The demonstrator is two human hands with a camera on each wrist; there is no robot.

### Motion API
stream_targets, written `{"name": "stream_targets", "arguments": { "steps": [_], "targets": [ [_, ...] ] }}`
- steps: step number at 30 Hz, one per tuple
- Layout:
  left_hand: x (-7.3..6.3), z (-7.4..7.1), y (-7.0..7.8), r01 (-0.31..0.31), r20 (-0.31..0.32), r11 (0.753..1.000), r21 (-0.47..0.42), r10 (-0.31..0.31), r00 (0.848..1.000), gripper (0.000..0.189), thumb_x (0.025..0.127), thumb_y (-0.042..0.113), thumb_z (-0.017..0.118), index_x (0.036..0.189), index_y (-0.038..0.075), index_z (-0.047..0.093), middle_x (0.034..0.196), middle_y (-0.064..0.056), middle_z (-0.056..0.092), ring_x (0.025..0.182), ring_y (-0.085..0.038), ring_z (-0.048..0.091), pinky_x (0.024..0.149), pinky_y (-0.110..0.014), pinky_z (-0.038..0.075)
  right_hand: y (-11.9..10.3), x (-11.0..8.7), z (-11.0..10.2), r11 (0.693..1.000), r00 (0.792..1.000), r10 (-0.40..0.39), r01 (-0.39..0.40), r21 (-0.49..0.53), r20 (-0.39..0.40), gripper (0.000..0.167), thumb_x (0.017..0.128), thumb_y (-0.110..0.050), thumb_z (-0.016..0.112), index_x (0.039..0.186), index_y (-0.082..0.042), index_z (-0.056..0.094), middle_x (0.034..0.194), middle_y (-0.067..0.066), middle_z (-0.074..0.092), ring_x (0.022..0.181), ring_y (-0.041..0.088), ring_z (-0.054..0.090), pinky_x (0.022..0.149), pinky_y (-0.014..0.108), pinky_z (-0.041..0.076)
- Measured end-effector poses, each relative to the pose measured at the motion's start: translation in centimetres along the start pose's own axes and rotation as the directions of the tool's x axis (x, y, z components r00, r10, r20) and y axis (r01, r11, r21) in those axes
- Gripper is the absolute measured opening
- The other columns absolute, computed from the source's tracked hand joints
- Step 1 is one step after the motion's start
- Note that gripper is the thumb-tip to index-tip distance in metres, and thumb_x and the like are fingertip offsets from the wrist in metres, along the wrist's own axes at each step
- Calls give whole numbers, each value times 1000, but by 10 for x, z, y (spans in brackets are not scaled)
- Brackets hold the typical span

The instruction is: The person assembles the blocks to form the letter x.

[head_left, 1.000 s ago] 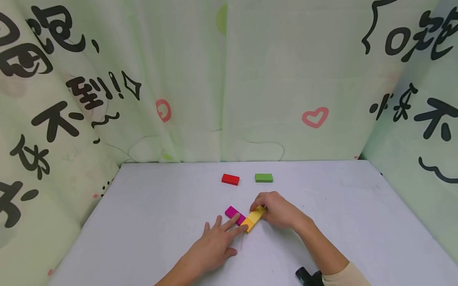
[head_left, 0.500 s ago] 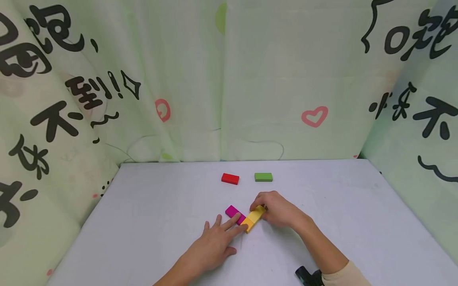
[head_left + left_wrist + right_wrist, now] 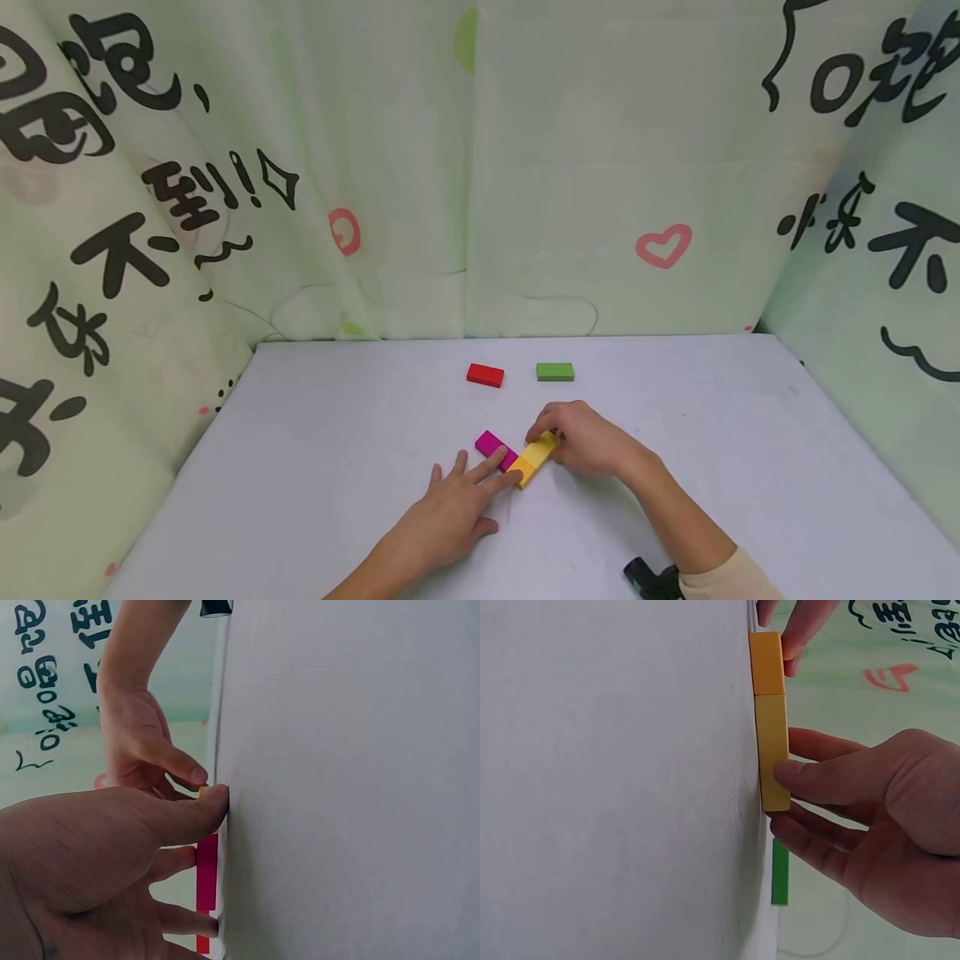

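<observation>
My right hand [image 3: 588,440] pinches a yellow block [image 3: 772,739] near its far end, thumb on one side and fingers around the other. An orange block [image 3: 767,664] sits end to end with the yellow one, forming one slanted line on the table. A magenta block [image 3: 491,444] slants the other way and meets the orange block's side at a corner. My left hand [image 3: 448,512] lies with fingers spread, its index fingertip on the orange block and its middle fingertip at the magenta block. In the left wrist view, my left thumb hides most of the orange and yellow blocks.
Behind the hands, a red block [image 3: 485,375] and a green block [image 3: 555,372] lie apart near the back of the white table [image 3: 300,467]. Printed curtains [image 3: 555,167] surround the back and sides. A black device [image 3: 651,578] is at the right sleeve.
</observation>
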State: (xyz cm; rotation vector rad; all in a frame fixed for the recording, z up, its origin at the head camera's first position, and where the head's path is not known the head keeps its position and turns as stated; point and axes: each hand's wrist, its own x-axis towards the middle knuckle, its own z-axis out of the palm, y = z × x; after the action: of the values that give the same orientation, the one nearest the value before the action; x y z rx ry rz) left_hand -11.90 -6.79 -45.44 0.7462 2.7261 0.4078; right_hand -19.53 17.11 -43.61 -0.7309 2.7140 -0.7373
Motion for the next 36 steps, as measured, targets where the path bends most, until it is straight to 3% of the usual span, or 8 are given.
{"name": "stream_targets", "arguments": {
  "steps": [19, 36],
  "targets": [
    [-2, 1, 0, -16, -18, 1000, 25, 17, 1000, 65, 95, 33, 77, 153, 39, 51, 168, 7, 38, 145, -53, 43, 105, -75, 42, 2, -3, -2, 999, 999, -52, 52, -15, -4, 36, 84, 10, 72, 109, -15, 80, 110, -3, 73, 110, 23, 67, 96, 47, 59],
    [-2, -1, 1, -17, -18, 1000, 23, 17, 1000, 64, 95, 32, 77, 153, 38, 51, 168, 6, 39, 145, -54, 42, 105, -75, 42, 3, -2, -4, 999, 999, -49, 49, -12, -10, 32, 87, 5, 74, 111, -14, 80, 112, -3, 74, 112, 24, 67, 97, 46, 59]
  ]
}}
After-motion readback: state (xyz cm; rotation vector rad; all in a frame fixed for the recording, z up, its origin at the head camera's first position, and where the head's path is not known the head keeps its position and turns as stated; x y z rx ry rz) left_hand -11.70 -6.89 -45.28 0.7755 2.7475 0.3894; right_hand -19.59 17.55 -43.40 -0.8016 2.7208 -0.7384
